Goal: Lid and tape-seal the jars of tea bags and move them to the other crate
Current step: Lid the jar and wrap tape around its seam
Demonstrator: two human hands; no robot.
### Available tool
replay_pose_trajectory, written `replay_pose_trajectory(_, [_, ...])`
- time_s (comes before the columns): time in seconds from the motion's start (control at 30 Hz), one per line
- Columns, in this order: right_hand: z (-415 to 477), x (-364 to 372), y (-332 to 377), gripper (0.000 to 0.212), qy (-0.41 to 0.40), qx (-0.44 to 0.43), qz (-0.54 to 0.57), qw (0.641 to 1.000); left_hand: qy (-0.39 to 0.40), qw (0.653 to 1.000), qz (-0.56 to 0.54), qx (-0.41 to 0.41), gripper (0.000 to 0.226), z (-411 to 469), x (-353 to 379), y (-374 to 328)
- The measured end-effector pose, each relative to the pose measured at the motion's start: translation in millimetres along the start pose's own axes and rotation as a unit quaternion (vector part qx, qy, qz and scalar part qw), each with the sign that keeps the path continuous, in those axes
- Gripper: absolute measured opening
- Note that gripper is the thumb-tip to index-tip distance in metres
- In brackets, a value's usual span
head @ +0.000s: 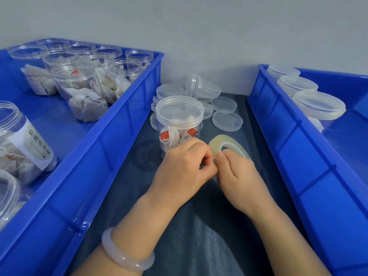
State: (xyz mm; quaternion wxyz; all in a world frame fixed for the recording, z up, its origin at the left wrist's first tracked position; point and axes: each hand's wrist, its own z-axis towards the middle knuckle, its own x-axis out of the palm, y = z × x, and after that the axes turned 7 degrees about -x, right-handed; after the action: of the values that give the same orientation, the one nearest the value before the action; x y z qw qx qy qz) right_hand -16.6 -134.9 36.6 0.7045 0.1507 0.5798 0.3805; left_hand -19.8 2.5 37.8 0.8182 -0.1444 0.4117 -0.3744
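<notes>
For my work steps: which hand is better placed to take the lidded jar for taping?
Probably left. Both hands pinch the tape roll, but the left hand is beside the lidded jar, the right hand farther.

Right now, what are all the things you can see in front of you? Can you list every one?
left crate: one, blue, on the left.
open jars: ten or so, clear, tea bags inside, in the left crate.
right crate: one, blue, on the right.
lidded jars: three showing, clear, in the right crate.
middle jar: one, clear, lid on, between the crates.
loose lids: about ten, clear, behind the middle jar.
tape roll: one, yellowish clear, beside the middle jar.
cloth: one, dark blue, between the crates.
bracelet: one, pale, left wrist.
left hand: pinches the tape roll.
right hand: grips the tape roll.
</notes>
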Motion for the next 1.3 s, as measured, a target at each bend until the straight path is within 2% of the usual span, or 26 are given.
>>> replay_pose_trajectory(0.23, [-0.7,-0.1,2.9,0.038,-0.004,-0.001,0.020,1.000,-0.019,1.000,0.002,-0.021,0.005,1.7,-1.4,1.1])
replay_pose_trajectory(0.33, [-0.9,3.2,5.3,0.041,-0.020,0.002,0.056,0.998,-0.035,0.996,-0.055,-0.056,0.004,1.8,-6.0,3.7])
replay_pose_trajectory(0.4, [0.3,2.9,4.6,0.037,-0.027,0.008,0.075,0.997,-0.025,0.987,-0.129,-0.098,0.008,0.4,-6.3,0.6])
replay_pose_trajectory(0.5, [-0.5,0.7,1.8,0.037,-0.030,0.006,0.086,0.996,0.005,0.954,-0.232,-0.189,0.015,0.6,-2.7,-4.9])
replay_pose_trajectory(0.63, [-1.6,2.5,2.1,0.036,-0.023,0.003,0.069,0.997,0.010,0.923,-0.269,-0.276,0.017,1.8,-3.7,-4.9])
replay_pose_trajectory(0.73, [-1.8,3.7,-0.4,0.036,-0.016,-0.001,0.041,0.999,0.030,0.915,-0.279,-0.289,0.016,2.6,-6.1,-3.6])
replay_pose_trajectory(0.83, [-2.2,1.9,0.2,0.036,-0.024,-0.004,0.027,0.999,0.046,0.890,-0.330,-0.312,0.016,3.9,-7.5,-4.0])
replay_pose_trajectory(1.03, [-1.4,0.6,3.6,0.040,-0.016,-0.005,-0.005,1.000,0.052,0.884,-0.341,-0.317,0.017,4.1,-6.7,-4.5])
replay_pose_trajectory(1.3, [-0.7,0.0,1.3,0.042,-0.007,0.004,-0.039,0.999,0.101,0.873,-0.340,-0.336,0.023,2.7,-6.6,-1.4])
